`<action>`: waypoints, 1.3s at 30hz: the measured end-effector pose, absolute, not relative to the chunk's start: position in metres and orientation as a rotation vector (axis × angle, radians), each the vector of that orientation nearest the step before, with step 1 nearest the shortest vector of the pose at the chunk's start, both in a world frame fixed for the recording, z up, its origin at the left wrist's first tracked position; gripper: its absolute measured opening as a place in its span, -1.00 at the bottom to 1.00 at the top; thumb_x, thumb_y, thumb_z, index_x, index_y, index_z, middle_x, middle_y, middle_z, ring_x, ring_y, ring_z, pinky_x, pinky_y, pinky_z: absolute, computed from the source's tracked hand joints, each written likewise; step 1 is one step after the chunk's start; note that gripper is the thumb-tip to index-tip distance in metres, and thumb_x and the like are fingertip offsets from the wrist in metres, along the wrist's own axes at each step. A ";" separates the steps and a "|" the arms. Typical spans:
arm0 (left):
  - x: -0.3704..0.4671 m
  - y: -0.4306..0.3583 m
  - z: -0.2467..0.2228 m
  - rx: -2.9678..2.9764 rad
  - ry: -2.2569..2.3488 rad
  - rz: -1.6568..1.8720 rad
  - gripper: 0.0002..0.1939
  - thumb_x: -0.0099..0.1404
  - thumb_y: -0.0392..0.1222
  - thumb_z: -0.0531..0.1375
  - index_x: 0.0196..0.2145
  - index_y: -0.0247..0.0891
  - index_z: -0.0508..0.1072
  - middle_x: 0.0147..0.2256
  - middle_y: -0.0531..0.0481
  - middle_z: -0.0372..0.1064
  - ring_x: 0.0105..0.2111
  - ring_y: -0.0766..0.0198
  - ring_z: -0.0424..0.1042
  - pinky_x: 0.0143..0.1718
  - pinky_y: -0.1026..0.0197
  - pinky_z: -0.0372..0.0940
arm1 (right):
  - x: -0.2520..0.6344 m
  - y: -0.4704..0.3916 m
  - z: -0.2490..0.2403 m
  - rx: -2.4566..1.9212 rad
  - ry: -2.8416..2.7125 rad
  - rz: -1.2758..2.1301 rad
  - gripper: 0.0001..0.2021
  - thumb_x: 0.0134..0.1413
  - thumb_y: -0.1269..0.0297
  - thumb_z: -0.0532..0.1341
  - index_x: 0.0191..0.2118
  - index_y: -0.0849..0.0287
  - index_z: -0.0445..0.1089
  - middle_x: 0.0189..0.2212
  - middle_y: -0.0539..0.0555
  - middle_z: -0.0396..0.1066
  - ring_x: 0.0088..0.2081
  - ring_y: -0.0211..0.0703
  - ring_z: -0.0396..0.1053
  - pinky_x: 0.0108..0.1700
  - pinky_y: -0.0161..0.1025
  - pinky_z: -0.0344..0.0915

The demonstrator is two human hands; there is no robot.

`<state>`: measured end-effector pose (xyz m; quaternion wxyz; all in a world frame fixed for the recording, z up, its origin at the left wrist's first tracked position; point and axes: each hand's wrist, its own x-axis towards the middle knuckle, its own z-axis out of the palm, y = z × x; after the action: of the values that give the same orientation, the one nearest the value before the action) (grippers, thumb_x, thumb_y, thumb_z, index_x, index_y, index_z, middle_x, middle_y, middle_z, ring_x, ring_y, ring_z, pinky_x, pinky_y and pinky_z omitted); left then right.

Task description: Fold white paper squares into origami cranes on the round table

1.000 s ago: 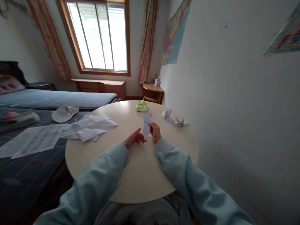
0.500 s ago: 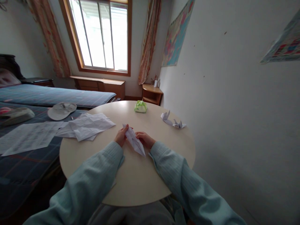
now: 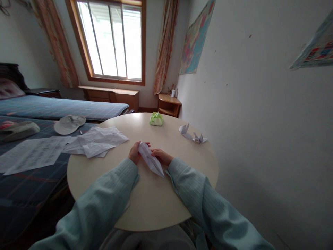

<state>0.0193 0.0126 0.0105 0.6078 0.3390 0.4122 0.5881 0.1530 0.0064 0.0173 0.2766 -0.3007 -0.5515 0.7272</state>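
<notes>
A long, folded white paper (image 3: 153, 162) slants between my hands over the table, its pointed end toward me and to the right. My left hand (image 3: 134, 152) grips its far left end, with fingertips showing behind it. On the paper's right side, my right hand (image 3: 161, 156) pinches the edge near the middle. Some fingers of both hands are hidden by the paper. Two folded paper figures, one with an upright wing-like tip (image 3: 185, 130) and a smaller one (image 3: 199, 139), rest at the table's right side.
The round cream table (image 3: 145, 208) carries a green tissue pack (image 3: 156, 119) at its far side. Several crumpled white sheets (image 3: 101, 140) overlap its left edge. Printed sheets (image 3: 33, 152) and a pale cap (image 3: 69, 124) lie on the bed at left. A white wall (image 3: 260, 139) stands at right.
The folded paper has shifted slightly toward me and to the right. My left fingers have moved from the top of its far end to behind it. My right hand keeps its pinch.
</notes>
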 end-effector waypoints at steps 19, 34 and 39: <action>0.024 0.010 0.001 1.208 0.980 1.356 -0.39 -0.20 -0.05 0.29 -0.15 -0.32 0.31 -0.48 0.03 0.34 -0.53 0.37 0.31 -0.53 0.34 0.17 | 0.155 0.030 0.002 -0.893 -1.257 1.428 -0.66 -0.30 0.00 0.19 -0.58 0.20 0.16 -0.82 -0.17 0.05 -0.76 -0.47 -0.06 -0.70 -0.41 -0.21; 0.024 0.010 0.001 1.477 1.304 1.556 -0.59 0.04 0.02 0.08 -0.30 -0.35 0.46 -0.48 -0.01 0.40 -0.45 0.31 0.31 -0.47 0.35 0.16 | 0.152 0.026 0.003 -0.862 -1.302 1.436 -0.71 -0.26 0.11 0.19 -0.47 0.22 0.18 -0.75 -0.15 0.15 -0.71 -0.45 0.07 -0.66 -0.42 -0.03; 0.021 0.010 0.004 1.358 1.246 1.561 -0.66 0.00 0.02 0.11 -0.47 -0.34 0.46 -0.58 0.05 0.34 -0.53 0.34 0.25 -0.53 0.34 0.11 | 0.154 0.032 0.001 -0.957 -1.236 1.211 -0.63 -0.37 0.19 0.25 -0.40 0.18 0.10 -0.77 -0.22 0.11 -0.72 -0.44 0.06 -0.66 -0.42 -0.03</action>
<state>0.0214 0.0099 0.0038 0.3552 0.5256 0.4824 0.6040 0.1545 0.0321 0.0009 0.5497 -0.4044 -0.5223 0.5114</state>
